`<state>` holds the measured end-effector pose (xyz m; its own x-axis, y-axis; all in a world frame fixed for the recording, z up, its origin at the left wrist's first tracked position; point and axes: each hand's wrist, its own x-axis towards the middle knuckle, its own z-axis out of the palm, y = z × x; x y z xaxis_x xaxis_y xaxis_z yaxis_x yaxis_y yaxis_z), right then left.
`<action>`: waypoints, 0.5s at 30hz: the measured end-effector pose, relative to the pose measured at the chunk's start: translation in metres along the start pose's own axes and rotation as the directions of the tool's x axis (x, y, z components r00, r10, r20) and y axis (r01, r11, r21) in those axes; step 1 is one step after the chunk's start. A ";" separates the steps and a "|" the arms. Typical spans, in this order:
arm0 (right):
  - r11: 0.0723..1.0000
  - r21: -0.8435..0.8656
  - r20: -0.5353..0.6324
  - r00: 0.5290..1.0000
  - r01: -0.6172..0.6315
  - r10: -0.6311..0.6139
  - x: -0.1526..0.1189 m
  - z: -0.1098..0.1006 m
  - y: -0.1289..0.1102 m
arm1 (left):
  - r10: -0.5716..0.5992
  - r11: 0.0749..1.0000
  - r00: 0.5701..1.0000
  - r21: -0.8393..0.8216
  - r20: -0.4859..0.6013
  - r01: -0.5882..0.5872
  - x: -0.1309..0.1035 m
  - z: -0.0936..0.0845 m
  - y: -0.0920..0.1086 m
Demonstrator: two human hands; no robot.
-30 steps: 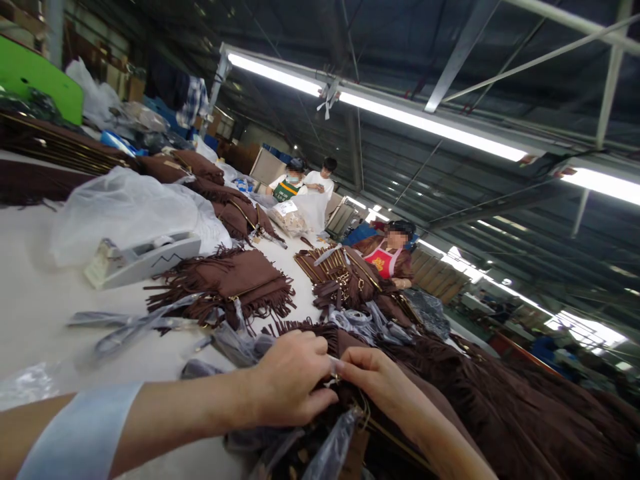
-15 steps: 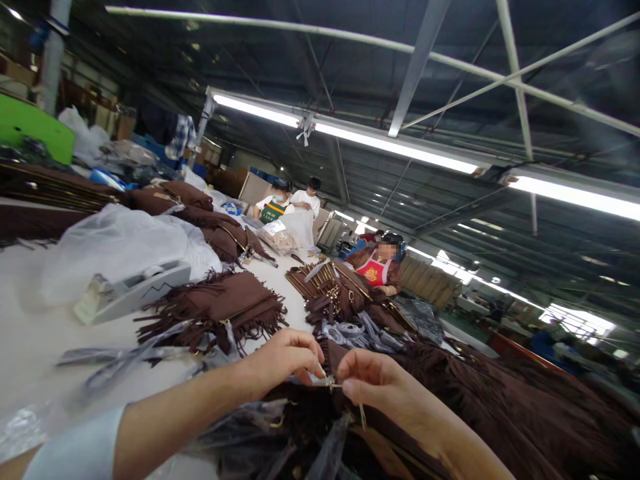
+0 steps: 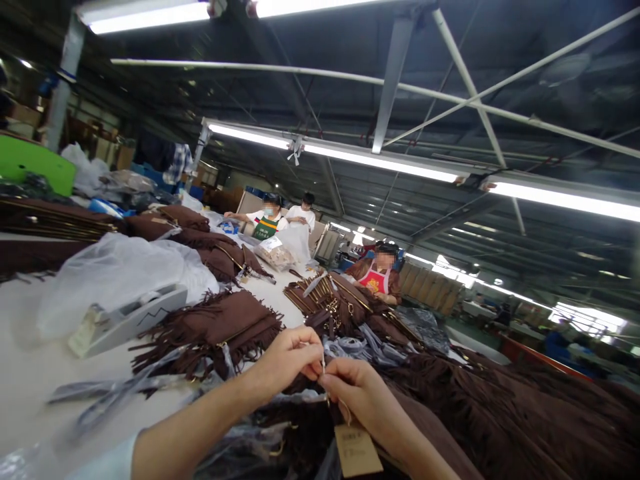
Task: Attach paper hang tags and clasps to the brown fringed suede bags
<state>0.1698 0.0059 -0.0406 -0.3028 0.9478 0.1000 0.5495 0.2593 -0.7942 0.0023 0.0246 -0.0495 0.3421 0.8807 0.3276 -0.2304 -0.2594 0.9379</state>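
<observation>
My left hand (image 3: 295, 353) pinches the upper end of a thin, pale tag string (image 3: 323, 361). Close against it, my right hand (image 3: 353, 387) is closed in a pinch on the lower part of that string. From the string a tan hang tag (image 3: 357, 452) with small printing dangles below my right hand. Beneath both hands lies dark brown fringed material, part of a bag, with clear plastic film (image 3: 240, 427) about it. My fingers hide where the string is fastened.
A brown fringed bag (image 3: 225, 323) lies left of my hands beside a grey tape dispenser (image 3: 135, 320) and white plastic bags (image 3: 115, 273). Ahead are stacked bags with gold zips (image 3: 320, 293). Brown fringed pieces (image 3: 500, 400) heap up at right. Several co-workers sit or stand across the table.
My hands have drawn together, and the string now runs upright between them instead of crosswise. The tan tag has come into view below my right hand. The head view has tilted upward slightly.
</observation>
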 end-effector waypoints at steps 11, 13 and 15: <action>0.985 -0.167 -0.053 0.997 0.053 -0.063 -0.003 -0.002 0.016 | -0.140 0.990 0.990 -0.008 -0.034 0.140 -0.003 0.012 -0.028; 0.980 -0.182 -0.045 0.995 0.074 -0.084 -0.003 -0.001 0.015 | -0.112 0.994 0.993 0.015 -0.022 0.112 -0.003 0.012 -0.029; 0.982 -0.167 -0.049 0.994 0.090 -0.099 -0.003 -0.001 0.014 | -0.065 0.996 0.998 0.068 -0.005 0.065 -0.004 0.010 -0.031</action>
<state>0.1793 0.0068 -0.0512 -0.3175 0.9253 0.2075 0.6424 0.3709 -0.6707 0.0172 0.0251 -0.0788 0.3518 0.8977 0.2654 -0.1448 -0.2280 0.9628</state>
